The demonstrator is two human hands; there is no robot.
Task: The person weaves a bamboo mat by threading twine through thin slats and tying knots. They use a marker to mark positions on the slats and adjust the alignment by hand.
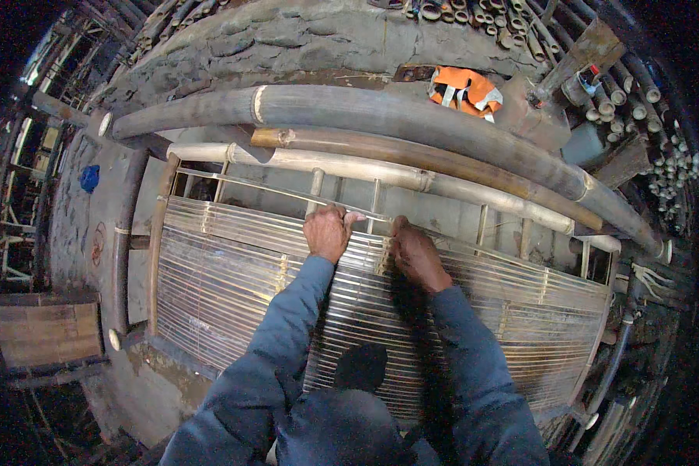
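Note:
A panel of thin, parallel bamboo slats (217, 268) lies in front of me inside a bamboo frame (272, 158). Along its far side runs a slim bamboo strip (248, 186), slanting toward my hands. My left hand (330, 233) is closed over this strip, its thumb pointing right. Just to the right, my right hand (418, 255) has its fingers pinched at the strip, beside an upright crosspiece (376, 203). Below the fingertips, a pale lashing (382, 256) crosses the slats. The undersides of both hands are hidden.
Thick bamboo poles (349, 104) lie just beyond the frame. An orange and grey cloth item (466, 89) rests behind them. Cut bamboo (497, 19) is stacked at the back. A woven panel (46, 330) is at left, and a blue object (89, 179) lies on the floor.

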